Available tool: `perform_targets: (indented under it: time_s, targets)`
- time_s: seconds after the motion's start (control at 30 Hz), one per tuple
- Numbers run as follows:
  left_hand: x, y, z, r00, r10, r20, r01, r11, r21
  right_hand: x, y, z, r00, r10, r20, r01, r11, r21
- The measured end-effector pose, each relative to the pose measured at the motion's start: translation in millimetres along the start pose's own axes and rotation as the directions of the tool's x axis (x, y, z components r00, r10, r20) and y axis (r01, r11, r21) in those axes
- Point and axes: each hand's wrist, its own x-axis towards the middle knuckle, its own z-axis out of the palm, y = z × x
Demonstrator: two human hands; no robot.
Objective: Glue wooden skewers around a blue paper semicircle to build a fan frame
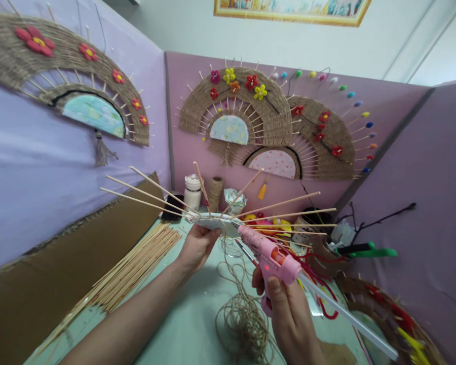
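My left hand [201, 247] is closed on the near edge of a pale half-round piece [209, 222], from which several thin wooden sticks [281, 203] fan out to both sides. In my right hand [289, 304] is a pink hot glue gun [268, 253], its fingers wrapped round the handle. The gun's nozzle points up and left and meets the right part of the half-round piece; whether it touches I cannot tell. A long white glue stick [349, 317] sticks out of the gun's back. Twine [228, 253] hangs below the piece and runs into a loose tangle [245, 324] on the table.
Loose wooden sticks [137, 268] lie at the left beside a cardboard sheet [72, 243]. At the back stand a white bottle [192, 192] and a twine spool [215, 195]. Green-handled pliers [380, 252] rest in a container at the right. Woven fans [233, 91] hang on the partitions.
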Motion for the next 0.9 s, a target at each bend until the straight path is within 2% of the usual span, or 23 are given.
perform_targets:
  time_s: [0.53, 0.77, 0.9]
  targets:
    - [-0.3, 1.2, -0.5, 1.000, -0.014, -0.010, 0.014, 1.000, -0.025, 1.6, -0.5, -0.1, 0.999, 0.022, -0.029, -0.022, 1.000, 0.018]
    - [-0.3, 3.3, 0.5, 1.000, -0.014, 0.018, 0.015, 0.999, -0.031, 4.7, 1.5, -1.6, 0.999, -0.017, -0.041, 0.016, 1.000, -0.006]
    - [0.2, 3.7, 0.5, 0.999, -0.023, 0.024, 0.024, 0.999, -0.034, 8.3, 3.5, -2.6, 0.995, -0.095, -0.025, 0.095, 0.995, -0.024]
